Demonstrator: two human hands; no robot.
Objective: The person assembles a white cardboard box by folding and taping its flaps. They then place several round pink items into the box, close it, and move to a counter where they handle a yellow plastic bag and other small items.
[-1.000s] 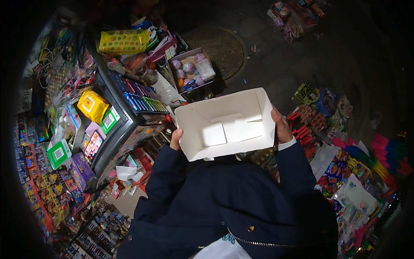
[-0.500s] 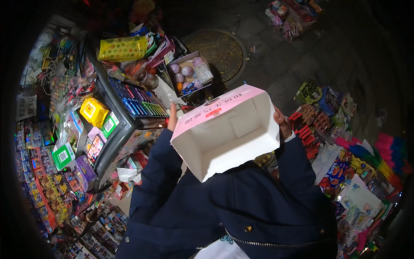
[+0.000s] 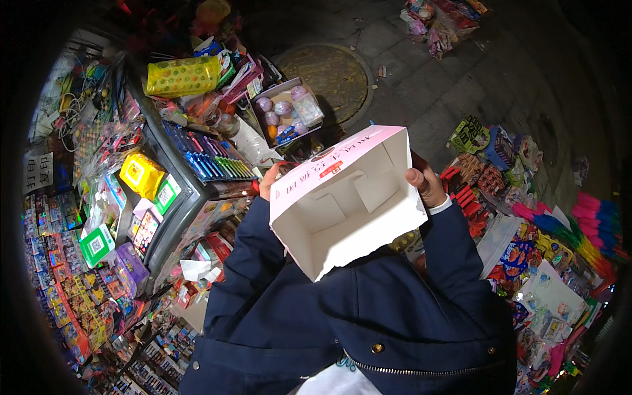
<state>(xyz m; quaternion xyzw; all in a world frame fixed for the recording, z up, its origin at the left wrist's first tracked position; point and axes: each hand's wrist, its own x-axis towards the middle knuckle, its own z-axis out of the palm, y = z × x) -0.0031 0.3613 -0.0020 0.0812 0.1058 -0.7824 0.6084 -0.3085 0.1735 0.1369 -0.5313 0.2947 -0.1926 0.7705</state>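
Note:
A pink and white cardboard box [image 3: 355, 210] is held up in front of my chest, its open side tilted toward me. Its white inside shows nothing but loose inner flaps. At its left end my left hand [image 3: 268, 182] grips the box, with most of the fingers hidden behind it. My right hand [image 3: 426, 182] holds the right end, the thumb by the edge and the other fingers behind the panel.
On the left stands a dark-edged counter [image 3: 197, 197] with rows of pens [image 3: 209, 155] and a yellow packet [image 3: 141, 174]. Beyond the box is a carton [image 3: 288, 112] of purple balls. Packaged goods [image 3: 526, 250] and rainbow feathery dusters [image 3: 579, 230] crowd the right side.
The box has turned slightly and its left end has shifted a little to the right, showing more of the inside. My right thumb has moved against its edge. Both hands keep their hold.

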